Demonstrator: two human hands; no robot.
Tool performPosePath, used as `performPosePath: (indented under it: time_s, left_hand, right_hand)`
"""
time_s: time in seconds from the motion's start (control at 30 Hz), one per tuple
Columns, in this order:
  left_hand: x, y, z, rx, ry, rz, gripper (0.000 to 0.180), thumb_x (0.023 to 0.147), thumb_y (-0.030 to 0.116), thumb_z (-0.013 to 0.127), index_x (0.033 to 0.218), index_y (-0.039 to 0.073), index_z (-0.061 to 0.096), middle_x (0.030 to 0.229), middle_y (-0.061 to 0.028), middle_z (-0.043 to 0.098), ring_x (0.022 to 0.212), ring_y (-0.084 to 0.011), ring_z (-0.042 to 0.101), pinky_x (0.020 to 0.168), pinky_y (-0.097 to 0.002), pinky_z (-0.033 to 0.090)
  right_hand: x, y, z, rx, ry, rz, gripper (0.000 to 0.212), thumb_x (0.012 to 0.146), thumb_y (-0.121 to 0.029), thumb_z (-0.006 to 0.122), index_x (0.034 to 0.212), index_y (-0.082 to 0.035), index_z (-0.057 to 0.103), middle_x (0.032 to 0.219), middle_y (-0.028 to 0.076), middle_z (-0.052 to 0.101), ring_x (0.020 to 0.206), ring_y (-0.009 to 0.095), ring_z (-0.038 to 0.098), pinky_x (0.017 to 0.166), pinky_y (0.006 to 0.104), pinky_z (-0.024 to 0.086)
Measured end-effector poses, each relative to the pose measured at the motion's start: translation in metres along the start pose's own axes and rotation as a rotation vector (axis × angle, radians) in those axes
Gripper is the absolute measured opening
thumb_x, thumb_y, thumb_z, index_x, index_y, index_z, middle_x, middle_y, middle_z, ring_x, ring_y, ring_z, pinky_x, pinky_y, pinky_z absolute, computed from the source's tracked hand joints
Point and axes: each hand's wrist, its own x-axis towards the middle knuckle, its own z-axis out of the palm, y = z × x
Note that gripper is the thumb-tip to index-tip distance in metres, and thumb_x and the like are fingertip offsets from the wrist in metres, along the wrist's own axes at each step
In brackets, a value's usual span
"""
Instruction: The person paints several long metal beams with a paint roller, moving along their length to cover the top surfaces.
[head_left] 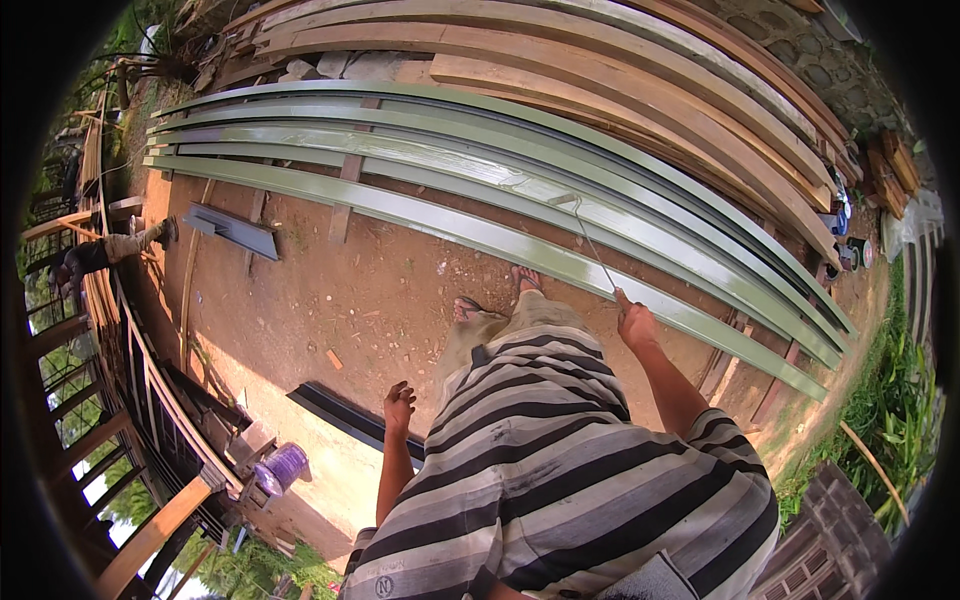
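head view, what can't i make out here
All in the head view:
- Paint roller: its grip is mostly hidden by the right hand.
- Dark beam: its near end is hidden behind the striped shirt.
- Other person, far left: hands too small and dark.
- Grey tiles: cut off by the lower edge.

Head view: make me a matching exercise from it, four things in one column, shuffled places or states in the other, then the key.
Column one
1. right hand
2. left hand
3. purple roll
4. brown planks

Column two
A. at the lower left of the picture
B. beyond the green beams
C. gripping a thin rod
D. seemingly empty, left of the striped shirt

Right pairs: 1-C, 2-D, 3-A, 4-B
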Motion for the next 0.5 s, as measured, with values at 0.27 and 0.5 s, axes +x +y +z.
performPosePath:
  time_s: [0.27,0.5]
  left_hand:
    - [-0.013,-0.018,-0.021,-0.122,0.049,-0.031,0.045,0.101,0.025,0.056,0.142,0.007,0.057,0.126,-0.0117,0.069,0.107,-0.0244,0.067,0.085,-0.0380,0.051]
    - [0.011,-0.039,-0.061,-0.143,-0.002,-0.093,0.046,0.102,0.022,0.054,0.145,0.007,0.055,0.129,-0.0143,0.068,0.113,-0.0280,0.067,0.091,-0.0426,0.052]
  right_hand:
    - [0.060,-0.089,0.005,-0.048,-0.106,-0.127,0.058,0.097,-0.016,0.051,0.152,-0.034,0.051,0.114,0.025,0.072,0.103,0.042,0.072,0.092,0.0516,0.058]
    - [0.124,-0.215,0.008,-0.042,-0.021,-0.170,0.057,0.095,-0.019,0.060,0.149,-0.034,0.054,0.113,0.023,0.073,0.107,0.042,0.070,0.093,0.0519,0.058]
